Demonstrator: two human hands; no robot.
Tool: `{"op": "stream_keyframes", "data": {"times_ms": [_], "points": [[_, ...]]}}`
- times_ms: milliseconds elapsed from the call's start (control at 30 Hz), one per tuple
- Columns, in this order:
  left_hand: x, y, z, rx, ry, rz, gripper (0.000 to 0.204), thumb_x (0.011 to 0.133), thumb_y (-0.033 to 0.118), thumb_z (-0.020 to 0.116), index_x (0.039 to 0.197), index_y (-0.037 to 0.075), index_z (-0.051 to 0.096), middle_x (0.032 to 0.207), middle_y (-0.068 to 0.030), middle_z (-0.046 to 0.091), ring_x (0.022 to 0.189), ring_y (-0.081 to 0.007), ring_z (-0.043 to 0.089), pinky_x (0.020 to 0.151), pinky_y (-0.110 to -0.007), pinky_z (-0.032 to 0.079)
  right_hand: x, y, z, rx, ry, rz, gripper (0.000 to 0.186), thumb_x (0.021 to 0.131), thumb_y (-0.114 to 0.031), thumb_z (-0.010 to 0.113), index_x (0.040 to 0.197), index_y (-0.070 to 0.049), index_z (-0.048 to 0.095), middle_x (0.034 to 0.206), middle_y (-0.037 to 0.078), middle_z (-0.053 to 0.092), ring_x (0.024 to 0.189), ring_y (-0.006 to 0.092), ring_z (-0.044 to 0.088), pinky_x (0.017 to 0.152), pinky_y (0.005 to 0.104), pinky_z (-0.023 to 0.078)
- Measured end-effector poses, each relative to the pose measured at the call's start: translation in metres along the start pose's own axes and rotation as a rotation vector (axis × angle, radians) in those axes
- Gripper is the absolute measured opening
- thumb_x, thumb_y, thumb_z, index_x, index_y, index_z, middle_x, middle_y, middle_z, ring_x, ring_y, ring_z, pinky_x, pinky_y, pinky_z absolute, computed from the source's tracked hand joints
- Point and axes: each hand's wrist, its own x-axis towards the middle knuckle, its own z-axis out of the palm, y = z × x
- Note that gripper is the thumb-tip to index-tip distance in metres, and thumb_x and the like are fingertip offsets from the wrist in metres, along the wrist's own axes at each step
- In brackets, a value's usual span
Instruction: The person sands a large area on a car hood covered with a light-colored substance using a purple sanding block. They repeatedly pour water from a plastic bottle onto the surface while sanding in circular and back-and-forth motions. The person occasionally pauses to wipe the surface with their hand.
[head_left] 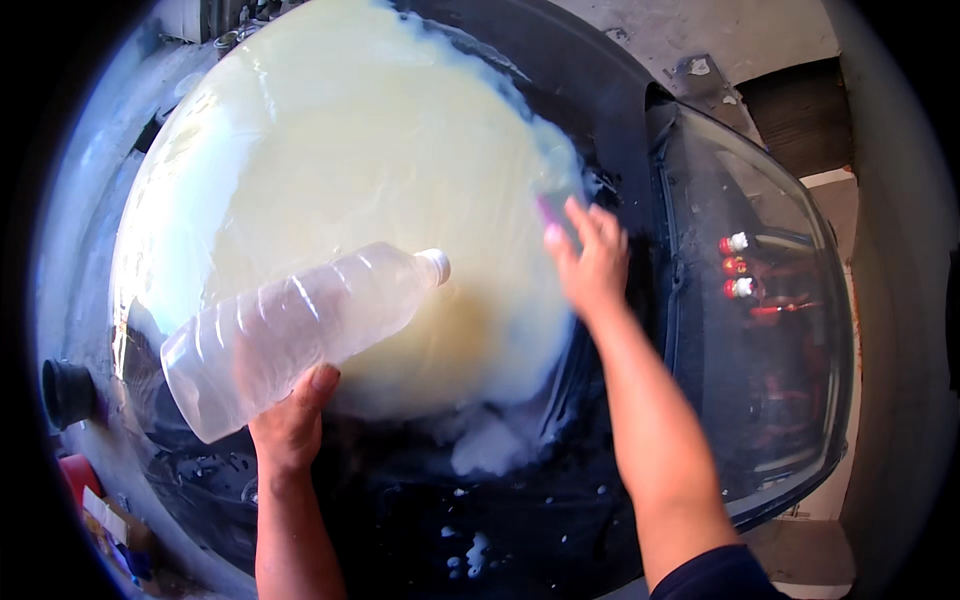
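Note:
My left hand [290, 420] is closed around a large clear plastic bottle [300, 325] with a white cap. The bottle is tilted, its capped end pointing to the upper right, above the car's hood. My right hand [598, 262] reaches over the right edge of the pale patch, thumb and fingers bent about a small purple thing [547, 210]. The rest of that thing is hard to make out. A broad cream-coloured patch [390, 130] with a whitish, blurred border covers much of the dark car hood [400, 520].
The windshield [745, 400] lies to the right, with small red and white ornaments [738, 265] behind it. White splashes [475, 555] dot the near part of the hood. At the left stands a dark bucket [68, 393] on the floor, with boxes [115, 520] nearer.

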Motion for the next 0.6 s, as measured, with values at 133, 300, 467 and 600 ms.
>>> {"op": "stream_keyframes", "data": {"times_ms": [133,300,467,600], "points": [[-0.006,-0.002,-0.011,0.024,0.032,-0.011,0.086,0.075,0.033,0.083,0.139,0.001,0.035,0.129,-0.0114,0.050,0.121,-0.0252,0.049,0.103,-0.039,0.038,-0.074,-0.039,-0.031,0.059,-0.060,-0.122,0.050,0.084,-0.042,0.068,0.128,-0.019,0.062,0.128,0.016,0.053,0.110,0.0378,0.052,0.093,0.0476,0.042],[-0.005,-0.006,-0.006,-0.002,0.038,0.005,0.085,0.074,0.033,0.084,0.138,0.001,0.037,0.128,-0.0110,0.051,0.120,-0.0247,0.050,0.103,-0.039,0.038,0.013,0.006,0.006,-0.023,0.001,0.057,0.047,0.087,-0.043,0.062,0.128,-0.020,0.062,0.131,0.015,0.052,0.117,0.0373,0.050,0.097,0.0485,0.041],[-0.005,-0.020,-0.015,0.079,-0.071,0.053,0.074,0.084,0.026,0.074,0.142,0.002,0.034,0.135,-0.0126,0.049,0.127,-0.0287,0.045,0.109,-0.043,0.031,0.094,0.028,0.016,-0.126,-0.074,0.336,0.051,0.089,-0.046,0.058,0.134,-0.021,0.055,0.134,0.015,0.051,0.120,0.0377,0.048,0.100,0.0507,0.040],[-0.011,-0.019,-0.016,0.308,-0.018,0.004,0.070,0.085,0.022,0.073,0.140,0.000,0.035,0.133,-0.0131,0.051,0.124,-0.0272,0.048,0.106,-0.041,0.035,0.011,0.001,0.011,-0.066,-0.066,0.192,0.051,0.087,-0.044,0.061,0.133,-0.021,0.057,0.133,0.017,0.051,0.118,0.0392,0.048,0.096,0.0533,0.041]]}}
